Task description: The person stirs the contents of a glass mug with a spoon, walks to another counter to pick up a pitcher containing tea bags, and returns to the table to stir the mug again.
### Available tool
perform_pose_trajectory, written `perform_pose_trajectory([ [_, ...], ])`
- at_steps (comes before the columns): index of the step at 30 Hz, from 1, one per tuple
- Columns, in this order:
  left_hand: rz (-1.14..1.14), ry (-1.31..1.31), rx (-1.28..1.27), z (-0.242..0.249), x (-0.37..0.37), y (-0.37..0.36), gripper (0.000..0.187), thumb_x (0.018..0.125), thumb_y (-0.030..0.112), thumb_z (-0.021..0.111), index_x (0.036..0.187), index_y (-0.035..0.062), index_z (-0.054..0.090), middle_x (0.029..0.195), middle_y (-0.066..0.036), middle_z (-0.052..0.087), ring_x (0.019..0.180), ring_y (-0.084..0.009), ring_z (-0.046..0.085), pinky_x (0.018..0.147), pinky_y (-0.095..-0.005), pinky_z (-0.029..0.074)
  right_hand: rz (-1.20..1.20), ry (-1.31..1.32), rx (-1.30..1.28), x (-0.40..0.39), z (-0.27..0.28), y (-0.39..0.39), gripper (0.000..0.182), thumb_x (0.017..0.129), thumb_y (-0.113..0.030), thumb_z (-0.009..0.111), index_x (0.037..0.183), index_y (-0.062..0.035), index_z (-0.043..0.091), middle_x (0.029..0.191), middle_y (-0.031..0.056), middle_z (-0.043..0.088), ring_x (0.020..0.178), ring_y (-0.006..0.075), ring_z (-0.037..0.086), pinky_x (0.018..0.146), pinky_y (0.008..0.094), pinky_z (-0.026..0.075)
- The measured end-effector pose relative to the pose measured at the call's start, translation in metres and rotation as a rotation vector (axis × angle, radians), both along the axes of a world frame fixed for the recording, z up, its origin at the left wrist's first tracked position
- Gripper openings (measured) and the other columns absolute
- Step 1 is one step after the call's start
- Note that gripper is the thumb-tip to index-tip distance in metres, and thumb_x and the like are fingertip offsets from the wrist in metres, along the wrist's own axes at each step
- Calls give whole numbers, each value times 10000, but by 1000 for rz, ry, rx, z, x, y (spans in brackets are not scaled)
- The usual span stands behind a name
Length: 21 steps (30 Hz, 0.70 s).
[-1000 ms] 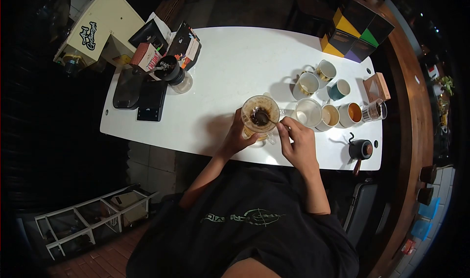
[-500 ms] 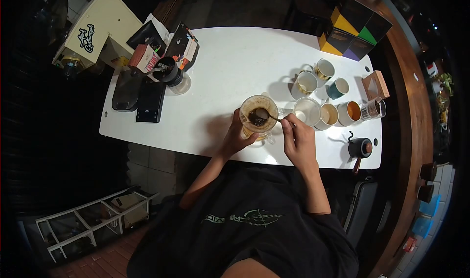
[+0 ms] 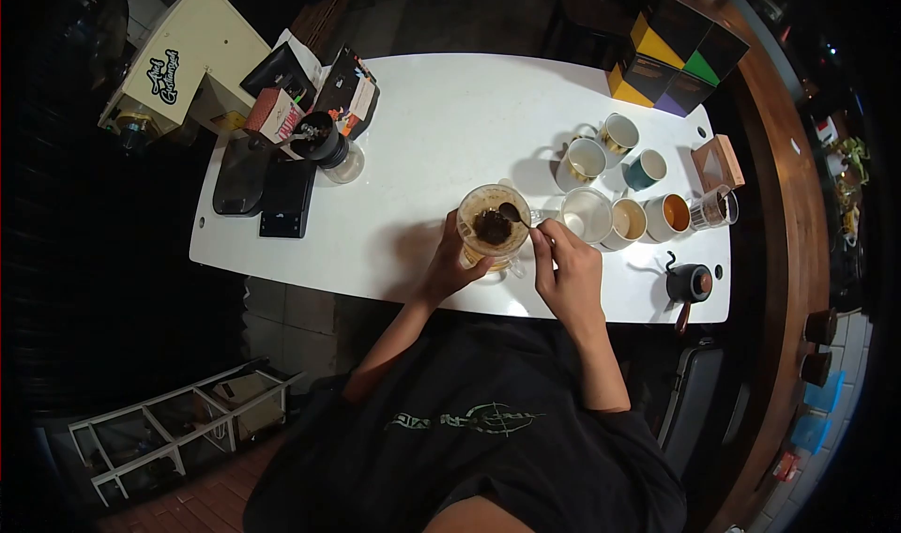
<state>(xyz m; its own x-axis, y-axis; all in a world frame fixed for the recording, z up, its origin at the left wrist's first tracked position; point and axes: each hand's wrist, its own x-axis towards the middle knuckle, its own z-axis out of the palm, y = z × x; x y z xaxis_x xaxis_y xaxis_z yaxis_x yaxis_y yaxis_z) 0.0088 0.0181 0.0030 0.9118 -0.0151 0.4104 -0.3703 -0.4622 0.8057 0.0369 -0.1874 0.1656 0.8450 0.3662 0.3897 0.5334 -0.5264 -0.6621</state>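
A coffee dripper (image 3: 476, 205) with a stained paper filter sits on a glass server (image 3: 505, 263) near the table's front edge. Wet dark coffee grounds (image 3: 490, 228) lie in its bottom. My left hand (image 3: 452, 268) is wrapped round the left side of the dripper and server; some of its fingers are hidden behind them. Between the thumb and fingers of my right hand (image 3: 571, 275) is the handle of a spoon (image 3: 510, 211). The spoon's bowl is over the dripper's right side, above the grounds. A clear glass cup (image 3: 587, 216) stands just beyond my right hand.
Several mugs (image 3: 648, 170) crowd the right of the white table (image 3: 441, 111), with a black gooseneck kettle (image 3: 690, 282) nearer me. At the left are a hand grinder (image 3: 321, 139), a black scale (image 3: 284, 200) and coffee bags. Dark boxes (image 3: 671, 59) stand at the back right.
The spoon has moved from the middle of the grounds to the dripper's right side, its bowl turned. My right hand has shifted slightly; my left hand keeps its grip.
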Motion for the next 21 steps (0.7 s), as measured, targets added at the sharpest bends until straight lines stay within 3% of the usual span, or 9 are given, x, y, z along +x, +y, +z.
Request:
perform_pose_trajectory([
  [13,-22,28,-38,-1,2,2,820,761,184,809,1466,50,412,1436,-191,430,1356,-392,419,1128,-503,382,77,90,23,-4,7,1,110,987,-134,626,939,-34,628,754,141,661,606,351,627,553,420,475],
  [21,-15,42,-52,2,0,0,830,747,127,813,1470,59,411,1442,-190,419,1362,-384,428,1129,-481,394,-59,18,57,-8,-4,1,97,971,-116,644,917,-41,614,731,120,645,600,331,632,531,400,468],
])
